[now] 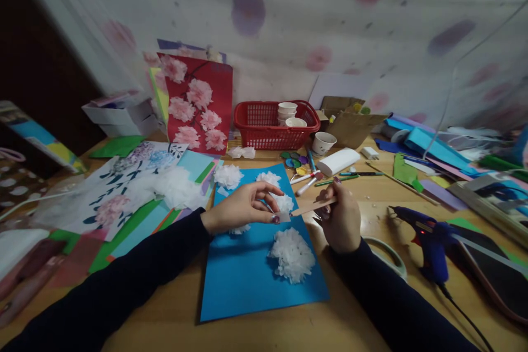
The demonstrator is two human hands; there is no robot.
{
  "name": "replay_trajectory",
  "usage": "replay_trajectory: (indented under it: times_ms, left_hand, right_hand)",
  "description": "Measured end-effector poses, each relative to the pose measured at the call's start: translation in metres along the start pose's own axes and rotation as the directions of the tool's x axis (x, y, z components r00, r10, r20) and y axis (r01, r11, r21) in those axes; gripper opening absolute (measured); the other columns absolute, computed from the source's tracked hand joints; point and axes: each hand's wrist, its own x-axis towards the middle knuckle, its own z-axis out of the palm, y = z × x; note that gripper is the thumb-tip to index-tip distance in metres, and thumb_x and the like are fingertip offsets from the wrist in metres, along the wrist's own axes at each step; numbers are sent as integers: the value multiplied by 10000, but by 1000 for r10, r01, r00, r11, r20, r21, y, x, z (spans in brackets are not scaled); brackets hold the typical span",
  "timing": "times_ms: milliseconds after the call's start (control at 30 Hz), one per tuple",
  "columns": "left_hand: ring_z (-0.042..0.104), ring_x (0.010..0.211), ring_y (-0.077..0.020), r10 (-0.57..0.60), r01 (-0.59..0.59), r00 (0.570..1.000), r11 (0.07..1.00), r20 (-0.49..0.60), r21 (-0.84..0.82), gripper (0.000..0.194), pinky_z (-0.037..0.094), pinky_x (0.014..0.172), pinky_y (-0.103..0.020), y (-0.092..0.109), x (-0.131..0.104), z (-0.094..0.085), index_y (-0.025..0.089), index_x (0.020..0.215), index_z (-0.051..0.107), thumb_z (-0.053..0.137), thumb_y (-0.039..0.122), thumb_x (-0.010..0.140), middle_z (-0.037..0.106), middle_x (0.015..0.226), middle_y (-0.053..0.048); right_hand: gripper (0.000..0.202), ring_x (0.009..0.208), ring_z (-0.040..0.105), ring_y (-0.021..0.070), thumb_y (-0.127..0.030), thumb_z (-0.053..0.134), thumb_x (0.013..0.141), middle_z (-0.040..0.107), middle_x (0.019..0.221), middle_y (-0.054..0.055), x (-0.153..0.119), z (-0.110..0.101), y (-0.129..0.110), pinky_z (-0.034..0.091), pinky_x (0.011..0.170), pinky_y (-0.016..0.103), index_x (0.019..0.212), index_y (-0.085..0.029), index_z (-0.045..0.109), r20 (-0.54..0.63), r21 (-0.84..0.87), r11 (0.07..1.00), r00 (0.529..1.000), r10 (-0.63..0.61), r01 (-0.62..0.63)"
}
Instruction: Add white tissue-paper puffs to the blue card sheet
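Observation:
My left hand (247, 206) is over the blue sheet (247, 286), thumb and fingers pinching a small white piece of paper (284, 217). My right hand (341, 214) is closed around a pale wooden stick (309, 208), whose dark tip meets or nearly meets the white piece; I cannot tell whether they touch. On the sheet a large white tissue-paper flower (292, 256) lies below my hands. Smaller ones sit along the top, among them a flower (228, 176) at the upper left corner. Others are partly hidden by my left hand and forearm.
On the right are a blue glue gun (429, 236) with a lit red light, a phone (495, 269) and a tape roll (385, 256). Behind stand a red basket (264, 137) with cups and a red flower card (198, 104). Crumpled white tissue (175, 187) covers papers on the left.

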Motion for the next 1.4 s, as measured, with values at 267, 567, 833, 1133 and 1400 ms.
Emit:
replay_trajectory:
  times_ms: [267,567,833,1133,1400]
  left_hand:
    - [670,780,-156,-28,30,999,997,23,-69,399,493,795,-326,-8,2,2,127,1029,541,722,94,674,687,806,-44]
    - [669,760,-149,-87,86,996,994,-9,-60,416,494,783,-312,1,1,7,117,1025,540,720,54,655,694,820,-62]
    - [681,769,-158,-61,59,998,996,-35,-62,342,499,789,-323,0,1,4,121,1024,530,686,105,720,692,813,-55]
    - [662,742,-143,-4,38,986,979,-169,198,393,513,760,-317,2,0,3,121,1061,521,656,104,692,650,866,-35]
    - [667,837,-192,54,-8,993,924,-109,381,457,498,818,-364,4,5,10,157,1105,472,686,212,705,691,823,-34]
  right_hand:
    - [379,280,276,48,-383,551,774,340,312,-74,-4,3,0,212,311,181,475,-190,421,49,-5,1000,999,8,-8]
    - [379,280,276,54,-395,540,772,326,310,-74,-5,4,0,199,306,182,469,-194,433,0,-84,996,1000,-14,14]
    - [401,290,299,66,-450,553,778,356,317,-72,-4,1,4,193,297,183,485,-200,442,-50,-120,991,996,-68,61]
    - [524,269,318,69,-462,477,852,345,290,-53,4,-7,2,224,299,208,400,-196,460,-59,-354,884,936,-348,306]
    - [487,327,417,71,-409,505,871,423,329,-48,7,-12,13,302,370,195,436,-192,536,28,-538,719,862,-507,441]
